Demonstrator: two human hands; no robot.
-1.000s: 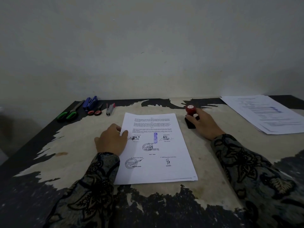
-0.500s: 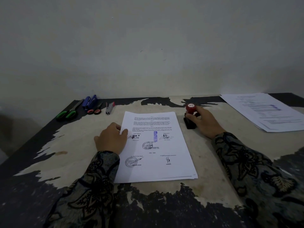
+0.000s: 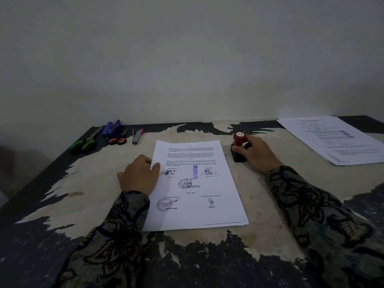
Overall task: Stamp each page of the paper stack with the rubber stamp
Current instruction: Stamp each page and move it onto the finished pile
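Observation:
A stack of white printed pages (image 3: 197,196) lies in the middle of the table. Its top sheet bears a blue "APPROVED" mark, round seals and signatures. My left hand (image 3: 138,176) rests on the stack's left edge, fingertips on the paper. To the right of the stack, my right hand (image 3: 256,152) grips the rubber stamp (image 3: 239,138) by its red knob. The stamp stands on a black ink pad (image 3: 238,155) on the table.
A second pile of printed sheets (image 3: 336,140) lies at the far right. Along the back left sit green-handled scissors (image 3: 84,142), a blue stapler (image 3: 112,127), red-handled scissors (image 3: 119,139) and a grey staple remover (image 3: 137,137). The worn table (image 3: 93,183) meets a wall behind.
Both hands and the stamp stay where they were. Only the view has shifted slightly.

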